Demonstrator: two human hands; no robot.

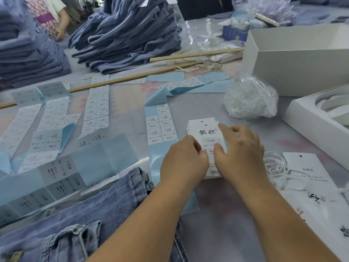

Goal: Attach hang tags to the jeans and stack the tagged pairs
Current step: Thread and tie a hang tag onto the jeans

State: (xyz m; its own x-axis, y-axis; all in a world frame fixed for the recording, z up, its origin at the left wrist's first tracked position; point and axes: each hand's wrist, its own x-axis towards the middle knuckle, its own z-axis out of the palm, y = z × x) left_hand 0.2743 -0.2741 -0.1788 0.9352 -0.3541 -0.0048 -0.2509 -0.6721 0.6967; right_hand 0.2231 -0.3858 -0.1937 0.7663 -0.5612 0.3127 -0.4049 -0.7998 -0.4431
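Observation:
A small stack of white hang tags [205, 132] printed "1103#" lies on the table ahead of me. My left hand [184, 158] rests on the stack's lower left with curled fingers pinching at the top tag. My right hand [239, 150] lies over the stack's right side, index finger stretched toward the tag's upper edge, thumb pressing near the middle. A pair of light blue jeans [90, 220] lies at the lower left. Strips of size stickers on blue backing [162, 122] lie to the left of the tags. White strings [277, 167] lie to the right.
Piles of folded jeans [130, 33] stand at the back, another stack [24, 53] at far left. Two wooden rulers [132, 77] cross the table. A plastic bag of strings [249, 97], white boxes [294, 59] and larger tags [309, 178] sit at right. A person stands far back left.

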